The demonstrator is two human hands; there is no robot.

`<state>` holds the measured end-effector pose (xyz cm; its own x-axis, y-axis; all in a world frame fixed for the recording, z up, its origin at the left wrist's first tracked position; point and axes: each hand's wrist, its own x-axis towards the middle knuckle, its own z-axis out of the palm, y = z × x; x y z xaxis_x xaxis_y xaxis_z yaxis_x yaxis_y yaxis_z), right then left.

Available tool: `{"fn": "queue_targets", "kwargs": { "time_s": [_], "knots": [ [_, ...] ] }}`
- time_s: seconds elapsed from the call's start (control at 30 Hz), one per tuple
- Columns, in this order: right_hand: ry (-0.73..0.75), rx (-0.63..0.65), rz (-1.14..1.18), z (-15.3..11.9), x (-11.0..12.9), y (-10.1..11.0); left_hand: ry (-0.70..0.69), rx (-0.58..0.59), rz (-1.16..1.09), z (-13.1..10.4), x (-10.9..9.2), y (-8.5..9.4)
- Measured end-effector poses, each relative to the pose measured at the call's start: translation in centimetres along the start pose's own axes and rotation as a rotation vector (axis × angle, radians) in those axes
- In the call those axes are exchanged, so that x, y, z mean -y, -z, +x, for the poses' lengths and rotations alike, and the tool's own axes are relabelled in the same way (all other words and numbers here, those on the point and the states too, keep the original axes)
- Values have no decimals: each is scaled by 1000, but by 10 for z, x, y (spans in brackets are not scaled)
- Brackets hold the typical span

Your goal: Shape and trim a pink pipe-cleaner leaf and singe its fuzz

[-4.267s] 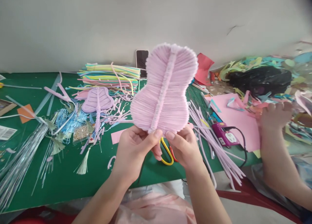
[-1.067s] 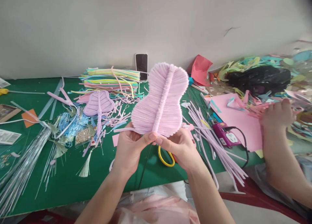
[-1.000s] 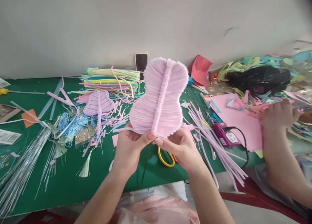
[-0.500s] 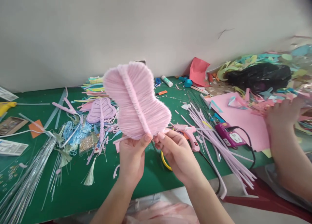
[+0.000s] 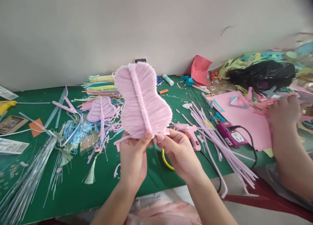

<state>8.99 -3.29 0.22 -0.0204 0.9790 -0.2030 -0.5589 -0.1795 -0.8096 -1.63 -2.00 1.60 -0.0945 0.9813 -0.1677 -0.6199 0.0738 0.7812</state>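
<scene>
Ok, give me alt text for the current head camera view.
The left hand holds up a fuzzy pink, waisted panel with a central ridge, while the right hand pinches a pink strip at its base. The cluttered green table bears a glue gun and pipe cleaners.

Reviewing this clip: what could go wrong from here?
Pink glue gun: it lies just beyond the right hand, so knuckles might brush it; whether it is hot cannot be seen.
Black cord: it runs close to the right forearm and past the table's front edge, so an arm could snag it.
Fuzzy pink piece: the left hand grips it only at its lower end, so the broad upper part might tip or bend.
</scene>
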Motion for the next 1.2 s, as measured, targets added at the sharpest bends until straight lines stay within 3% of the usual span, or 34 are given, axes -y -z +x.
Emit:
{"fn": "queue_targets", "kwargs": {
  "time_s": [0.27, 0.47, 1.2],
  "knots": [
    [10, -21, -32, 6, 0, 4, 46, 61, 6, -1, 0, 3],
    [-146, 47, 112, 0, 8, 5, 63, 92, 24, -3, -4, 1],
    [-28, 115, 164, 5, -1, 4, 149, 138, -73, -1, 0, 7]
  ]
}}
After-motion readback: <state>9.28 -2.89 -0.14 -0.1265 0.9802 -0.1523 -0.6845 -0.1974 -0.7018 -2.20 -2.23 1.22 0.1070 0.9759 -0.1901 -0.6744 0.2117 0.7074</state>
